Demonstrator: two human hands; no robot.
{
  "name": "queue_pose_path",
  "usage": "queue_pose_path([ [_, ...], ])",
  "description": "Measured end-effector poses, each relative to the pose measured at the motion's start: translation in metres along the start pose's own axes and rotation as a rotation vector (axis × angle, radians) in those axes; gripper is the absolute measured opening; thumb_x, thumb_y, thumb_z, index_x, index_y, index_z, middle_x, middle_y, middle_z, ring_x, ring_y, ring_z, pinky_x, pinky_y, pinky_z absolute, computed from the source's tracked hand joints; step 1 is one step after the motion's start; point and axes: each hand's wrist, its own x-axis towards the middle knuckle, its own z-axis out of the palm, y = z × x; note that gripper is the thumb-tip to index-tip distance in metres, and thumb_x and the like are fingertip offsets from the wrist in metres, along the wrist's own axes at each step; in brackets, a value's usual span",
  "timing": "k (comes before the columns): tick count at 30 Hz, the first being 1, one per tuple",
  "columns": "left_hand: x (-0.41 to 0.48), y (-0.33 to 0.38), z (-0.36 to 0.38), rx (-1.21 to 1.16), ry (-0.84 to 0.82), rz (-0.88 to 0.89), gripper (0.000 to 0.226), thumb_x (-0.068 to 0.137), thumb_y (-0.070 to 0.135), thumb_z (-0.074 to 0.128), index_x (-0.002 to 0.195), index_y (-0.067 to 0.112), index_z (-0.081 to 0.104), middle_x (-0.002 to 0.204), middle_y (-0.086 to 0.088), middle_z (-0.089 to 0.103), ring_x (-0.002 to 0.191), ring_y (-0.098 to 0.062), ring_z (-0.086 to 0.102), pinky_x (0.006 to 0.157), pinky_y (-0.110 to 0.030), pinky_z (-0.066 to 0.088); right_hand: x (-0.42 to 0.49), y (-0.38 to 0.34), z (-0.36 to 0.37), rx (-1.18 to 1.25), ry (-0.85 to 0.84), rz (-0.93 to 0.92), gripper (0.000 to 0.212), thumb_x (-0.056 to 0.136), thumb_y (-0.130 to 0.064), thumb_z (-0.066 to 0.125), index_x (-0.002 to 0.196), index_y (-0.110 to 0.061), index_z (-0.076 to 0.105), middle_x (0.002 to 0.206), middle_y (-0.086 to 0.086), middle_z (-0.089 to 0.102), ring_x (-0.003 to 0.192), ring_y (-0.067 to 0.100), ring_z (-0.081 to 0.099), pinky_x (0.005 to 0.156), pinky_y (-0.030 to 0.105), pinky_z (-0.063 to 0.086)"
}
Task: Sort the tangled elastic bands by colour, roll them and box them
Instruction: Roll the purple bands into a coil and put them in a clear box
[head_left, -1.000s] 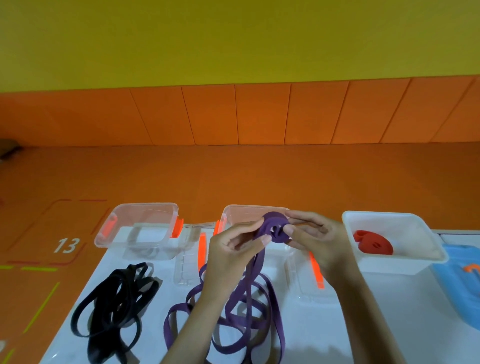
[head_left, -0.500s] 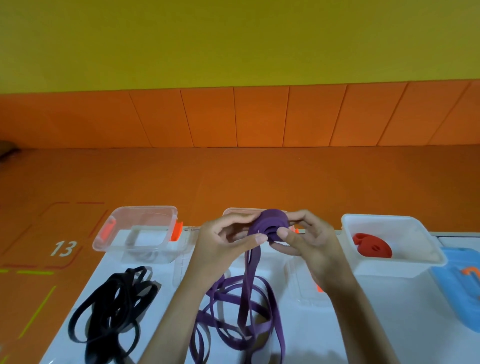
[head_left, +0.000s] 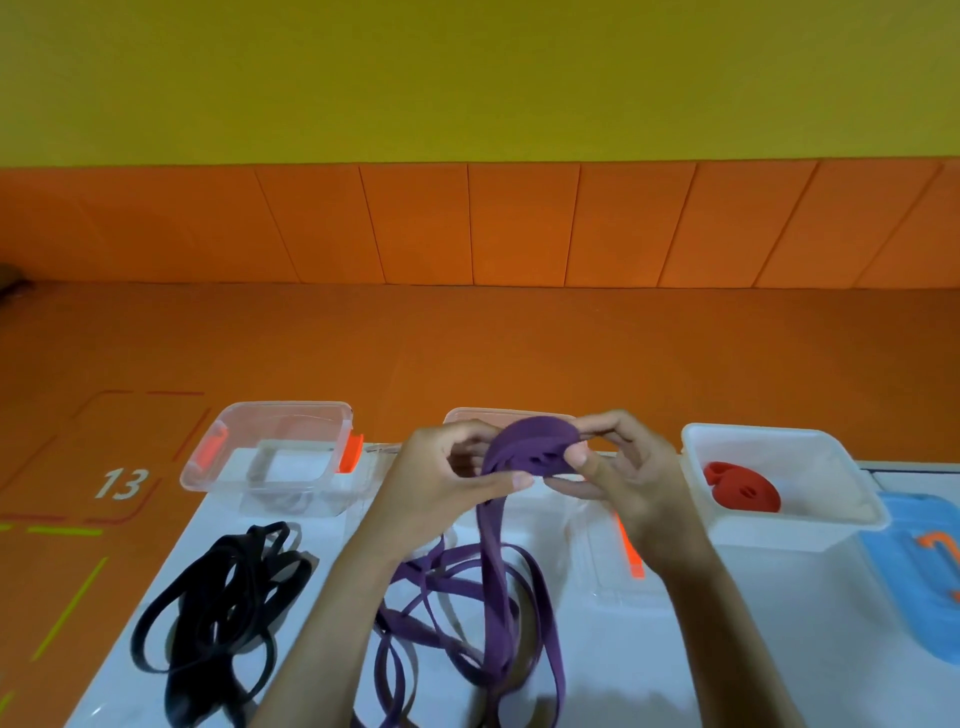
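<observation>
A half-wound purple roll (head_left: 530, 448) is held up between both hands above the white table (head_left: 649, 670). My left hand (head_left: 441, 478) pinches its left side and my right hand (head_left: 618, 467) grips its right side. A purple band tail (head_left: 493, 561) hangs from the roll into loose purple loops (head_left: 467, 623) on the table. A tangle of black bands (head_left: 218, 603) lies at the left. A rolled red band (head_left: 743, 488) sits in the white box (head_left: 852, 514) at the right.
A clear box with orange clips (head_left: 275, 457) stands at the back left, another clear box (head_left: 467, 415) behind my hands. A clear lid with an orange clip (head_left: 631, 551) lies under my right wrist. A blue lid (head_left: 914, 571) lies at the far right. Orange floor lies beyond.
The purple roll has grown thicker as the hands wound more band onto it. The hanging tail has been drawn up and the loose loops on the table have shifted.
</observation>
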Motion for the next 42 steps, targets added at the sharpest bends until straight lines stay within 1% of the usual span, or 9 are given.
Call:
queue_pose_path([
  [5, 0.001, -0.006, -0.008, 0.211, -0.063, -0.032, 0.023, 0.077, 0.03, 0.096, 0.094, 0.03, 0.08, 0.091, 0.018, 0.081, 0.086, -0.002, 0.076, 0.074, -0.011, 0.054, -0.001, -0.007, -0.007, -0.322, -0.12, 0.025, 0.033, 0.082, -0.05, 0.08, 0.114, -0.052, 0.073, 0.114, -0.014, 0.075, 0.094, 0.019, 0.079, 0.075, 0.042, 0.068],
  [11, 0.0, 0.0, 0.0, 0.001, -0.092, -0.029, 0.036, 0.079, 0.04, 0.093, 0.111, 0.04, 0.076, 0.092, 0.013, 0.08, 0.082, -0.005, 0.074, 0.073, -0.014, 0.054, -0.001, -0.009, -0.007, -0.176, -0.02, -0.003, 0.034, 0.084, -0.053, 0.082, 0.112, -0.033, 0.078, 0.108, 0.0, 0.078, 0.095, 0.028, 0.08, 0.077, 0.04, 0.067],
  [14, 0.002, 0.0, 0.003, 0.01, -0.081, 0.0, 0.027, 0.086, 0.044, 0.087, 0.11, 0.041, 0.076, 0.086, 0.016, 0.076, 0.075, -0.003, 0.067, 0.07, -0.015, 0.052, -0.002, -0.008, -0.009, -0.201, -0.021, 0.012, 0.02, 0.092, -0.038, 0.078, 0.111, -0.04, 0.078, 0.108, -0.002, 0.078, 0.09, 0.028, 0.081, 0.072, 0.038, 0.068],
  [20, 0.002, -0.006, 0.012, 0.007, -0.051, -0.008, 0.017, 0.088, 0.038, 0.085, 0.103, 0.035, 0.077, 0.094, 0.01, 0.08, 0.086, -0.011, 0.075, 0.078, -0.021, 0.058, -0.003, -0.011, -0.011, -0.276, -0.045, 0.009, 0.031, 0.09, -0.023, 0.083, 0.108, -0.047, 0.077, 0.104, -0.006, 0.08, 0.085, 0.024, 0.081, 0.065, 0.032, 0.067],
  [24, 0.001, -0.008, 0.016, 0.026, -0.066, -0.009, 0.02, 0.087, 0.043, 0.085, 0.104, 0.036, 0.077, 0.097, 0.012, 0.079, 0.091, -0.011, 0.075, 0.079, -0.02, 0.058, -0.001, -0.01, -0.015, -0.295, -0.046, 0.031, 0.025, 0.081, -0.033, 0.087, 0.105, -0.031, 0.079, 0.104, -0.009, 0.078, 0.079, 0.026, 0.081, 0.061, 0.03, 0.065],
  [30, 0.001, -0.008, 0.019, 0.13, -0.145, 0.018, 0.019, 0.089, 0.034, 0.086, 0.107, 0.034, 0.077, 0.101, 0.012, 0.079, 0.098, -0.016, 0.074, 0.087, -0.03, 0.06, 0.001, -0.012, -0.024, -0.49, -0.052, -0.122, 0.029, 0.078, -0.05, 0.086, 0.104, -0.039, 0.081, 0.108, -0.018, 0.073, 0.079, 0.015, 0.066, 0.063, 0.014, 0.049],
  [34, 0.003, -0.006, 0.016, 0.176, -0.172, -0.004, 0.018, 0.089, 0.033, 0.086, 0.105, 0.032, 0.077, 0.099, 0.012, 0.078, 0.096, -0.015, 0.073, 0.087, -0.03, 0.057, 0.001, -0.007, -0.024, -0.409, -0.032, -0.081, 0.032, 0.078, -0.048, 0.084, 0.105, -0.031, 0.083, 0.108, -0.011, 0.077, 0.094, 0.017, 0.07, 0.067, 0.028, 0.059],
  [37, 0.005, -0.008, 0.014, 0.217, -0.185, -0.018, 0.018, 0.088, 0.033, 0.087, 0.101, 0.033, 0.075, 0.097, 0.011, 0.077, 0.094, -0.014, 0.072, 0.087, -0.033, 0.057, 0.0, -0.005, -0.02, -0.325, -0.058, -0.044, 0.031, 0.081, -0.038, 0.091, 0.109, -0.044, 0.079, 0.107, -0.011, 0.08, 0.107, 0.011, 0.074, 0.083, 0.021, 0.06],
  [42, 0.002, -0.018, 0.017, 0.134, -0.165, -0.032, 0.019, 0.085, 0.035, 0.087, 0.096, 0.037, 0.072, 0.094, 0.009, 0.076, 0.088, -0.014, 0.072, 0.082, -0.032, 0.061, 0.002, -0.002, -0.019, -0.333, -0.077, 0.028, 0.045, 0.075, -0.049, 0.089, 0.116, -0.053, 0.071, 0.107, -0.011, 0.079, 0.104, 0.012, 0.075, 0.086, 0.033, 0.064],
])
